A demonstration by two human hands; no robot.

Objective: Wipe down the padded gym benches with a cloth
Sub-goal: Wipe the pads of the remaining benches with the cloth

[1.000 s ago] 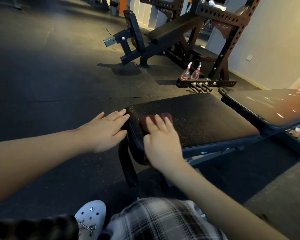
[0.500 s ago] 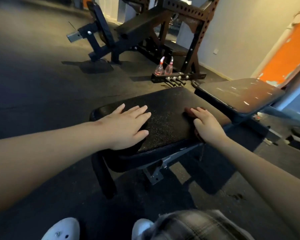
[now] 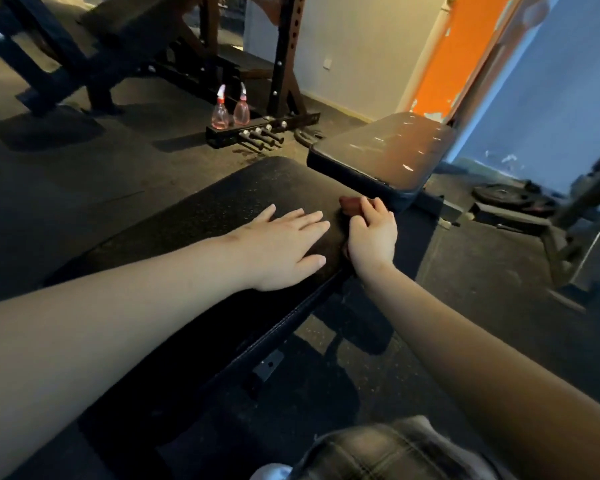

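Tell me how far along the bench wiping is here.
Done: over the last second the cloth has crossed the seat pad from its free end to the end beside the back pad. In hand: the right hand grips the cloth at that edge while the left hand rests flat on the seat pad. Left, apparently: the back pad and the far bench.

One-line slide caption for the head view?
Right hand grips a reddish cloth at the black seat pad edge near the back pad; left hand rests flat on the pad.
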